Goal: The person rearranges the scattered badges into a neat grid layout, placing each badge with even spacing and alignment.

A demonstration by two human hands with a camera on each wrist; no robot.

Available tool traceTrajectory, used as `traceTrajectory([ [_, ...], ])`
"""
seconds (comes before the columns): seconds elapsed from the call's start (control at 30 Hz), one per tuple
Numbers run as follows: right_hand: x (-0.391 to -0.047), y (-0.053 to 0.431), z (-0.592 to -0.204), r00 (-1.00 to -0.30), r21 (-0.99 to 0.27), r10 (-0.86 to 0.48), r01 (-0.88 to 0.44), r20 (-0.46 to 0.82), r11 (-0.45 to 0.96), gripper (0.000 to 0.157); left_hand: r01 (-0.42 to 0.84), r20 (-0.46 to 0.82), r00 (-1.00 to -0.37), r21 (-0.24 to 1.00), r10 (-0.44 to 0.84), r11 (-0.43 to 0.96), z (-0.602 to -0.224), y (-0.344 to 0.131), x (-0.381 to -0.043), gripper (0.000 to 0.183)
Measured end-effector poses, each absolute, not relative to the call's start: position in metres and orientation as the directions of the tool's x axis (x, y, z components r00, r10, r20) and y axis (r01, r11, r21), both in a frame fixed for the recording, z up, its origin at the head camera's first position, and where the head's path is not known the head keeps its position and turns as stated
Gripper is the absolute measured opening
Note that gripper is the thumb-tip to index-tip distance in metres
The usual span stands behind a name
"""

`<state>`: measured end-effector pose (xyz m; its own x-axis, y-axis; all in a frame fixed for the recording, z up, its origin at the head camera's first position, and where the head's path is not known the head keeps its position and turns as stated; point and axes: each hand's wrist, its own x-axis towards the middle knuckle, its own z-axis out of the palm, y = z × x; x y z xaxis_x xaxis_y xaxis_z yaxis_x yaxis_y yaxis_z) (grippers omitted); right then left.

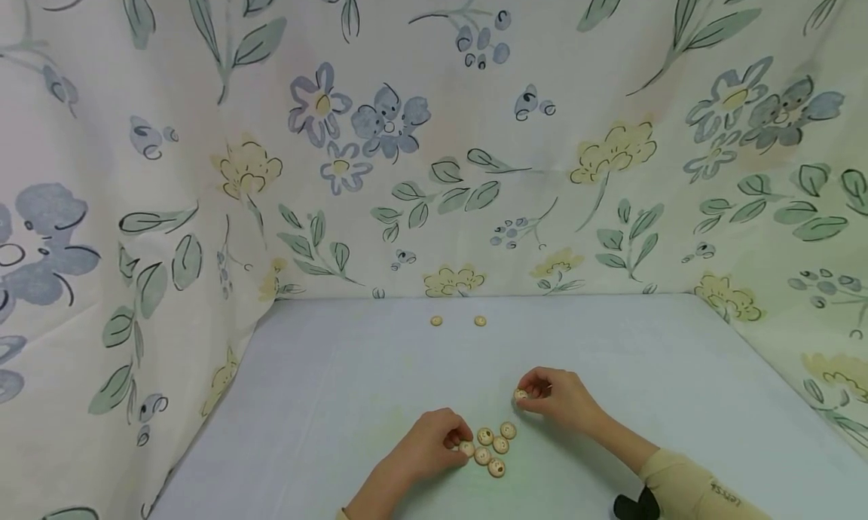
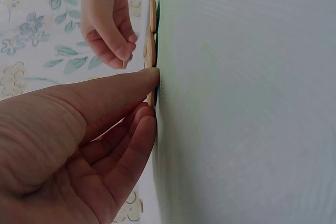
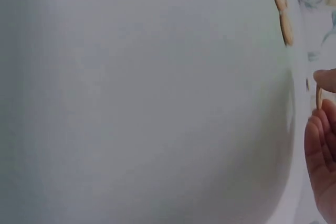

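Observation:
Small round wooden discs with dark markings lie grouped at the front middle of the table. My left hand point(image 1: 434, 441) pinches one disc point(image 1: 466, 448) at the group's left edge, thumb and fingertips on its rim. Seen in the left wrist view, that disc point(image 2: 151, 98) stays down at the tabletop. Farther right and slightly back, my right hand point(image 1: 559, 401) holds another disc point(image 1: 520, 394) between thumb and fingers. The right wrist view has this disc point(image 3: 319, 98) edge-on, raised off the table. Several more discs point(image 1: 483, 456) sit close together between the hands.
Two similar discs, one left point(image 1: 436, 321) and one right point(image 1: 480, 321), lie apart near the table's back edge. A pale cloth covers the table point(image 1: 325, 377). Flowered curtain point(image 1: 434, 226) hangs behind and along both sides. Something black point(image 1: 637, 505) shows beside the right sleeve.

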<state>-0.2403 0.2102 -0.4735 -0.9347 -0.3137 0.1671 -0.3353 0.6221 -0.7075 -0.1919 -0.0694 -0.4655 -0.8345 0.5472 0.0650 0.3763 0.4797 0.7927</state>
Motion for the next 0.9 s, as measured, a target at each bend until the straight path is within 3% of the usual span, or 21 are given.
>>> traceTrajectory([
  [0.9,-0.337,0.219,-0.475,-0.986,-0.678,-0.107,-0.166,0.128,0.716,0.019,0.382,0.066,-0.831,0.790,0.552,0.479,-0.465,-0.070,-0.192,0.017],
])
